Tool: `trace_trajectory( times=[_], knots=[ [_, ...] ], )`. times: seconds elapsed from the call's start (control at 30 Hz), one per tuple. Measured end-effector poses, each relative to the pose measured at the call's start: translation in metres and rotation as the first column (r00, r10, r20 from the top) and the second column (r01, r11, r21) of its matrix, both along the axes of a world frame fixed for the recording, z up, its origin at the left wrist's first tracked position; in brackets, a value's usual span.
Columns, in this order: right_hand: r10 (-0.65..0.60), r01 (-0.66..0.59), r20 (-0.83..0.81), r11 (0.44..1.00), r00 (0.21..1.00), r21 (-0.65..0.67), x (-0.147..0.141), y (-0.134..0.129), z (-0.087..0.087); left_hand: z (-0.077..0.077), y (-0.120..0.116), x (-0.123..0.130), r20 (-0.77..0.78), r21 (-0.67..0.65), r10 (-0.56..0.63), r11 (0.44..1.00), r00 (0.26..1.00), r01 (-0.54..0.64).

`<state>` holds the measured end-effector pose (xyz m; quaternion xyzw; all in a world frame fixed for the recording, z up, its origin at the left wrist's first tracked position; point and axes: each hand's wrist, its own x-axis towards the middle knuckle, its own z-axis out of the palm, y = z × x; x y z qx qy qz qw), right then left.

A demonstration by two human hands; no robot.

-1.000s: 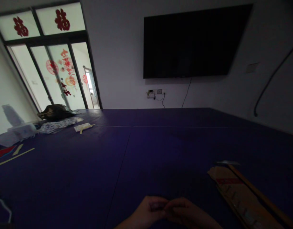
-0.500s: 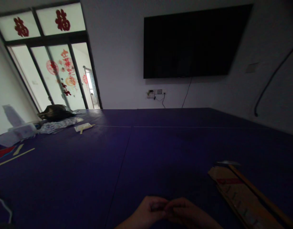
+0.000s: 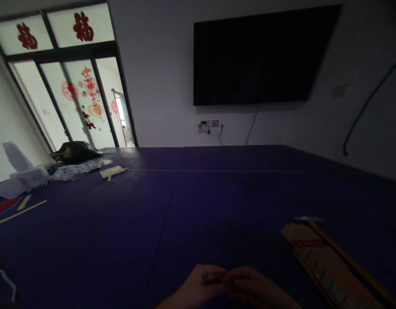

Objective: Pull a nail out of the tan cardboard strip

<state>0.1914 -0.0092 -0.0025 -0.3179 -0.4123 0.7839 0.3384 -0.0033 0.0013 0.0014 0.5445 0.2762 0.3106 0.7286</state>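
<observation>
My left hand (image 3: 202,284) and my right hand (image 3: 254,285) meet at the bottom middle, just over the purple tabletop (image 3: 198,223). Their fingertips press together, with the fingers curled. Whether anything sits between them is hidden in the dim light. To the right of my right hand lies a brown cardboard piece (image 3: 330,272), with several small nails (image 3: 323,274) in a row on it. A hammer (image 3: 342,254) rests along the cardboard, its wooden handle running toward the lower right corner and its metal head at the far end.
Far left on the table are a black bag (image 3: 74,151), crumpled plastic wrap (image 3: 78,168), a small white packet (image 3: 112,171), yellowish strips (image 3: 22,212) and a red item (image 3: 4,207). A white cord (image 3: 6,279) lies near left. Beyond the table, a television (image 3: 265,56) hangs on the wall.
</observation>
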Motion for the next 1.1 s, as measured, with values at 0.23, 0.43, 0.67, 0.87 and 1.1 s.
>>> trace_trajectory(
  times=[0.23,0.43,0.67,0.87,1.1],
  knots=[
    [0.022,-0.022,0.009,1.0,1.0,0.006,-0.002,0.0,0.007,0.007,-0.002,0.001,-0.035,0.021,0.003,1.0,0.999,-0.002],
    [0.025,-0.025,0.019,1.0,0.999,-0.002,-0.002,0.0,0.006,0.005,-0.002,0.001,-0.008,-0.017,-0.003,1.0,1.0,0.003],
    [0.033,-0.034,0.008,0.999,0.999,0.027,0.002,0.002,-0.003,0.002,-0.001,0.001,0.017,-0.023,-0.001,1.0,1.0,0.001],
    [0.021,-0.021,-0.003,1.0,1.0,0.004,0.001,0.001,0.002,0.003,-0.001,0.0,0.002,-0.014,-0.006,1.0,1.0,0.006],
    [-0.001,0.001,0.009,1.0,1.0,0.021,0.003,0.003,-0.009,0.002,0.001,0.002,-0.028,-0.017,-0.006,1.0,1.0,0.006]
  ],
)
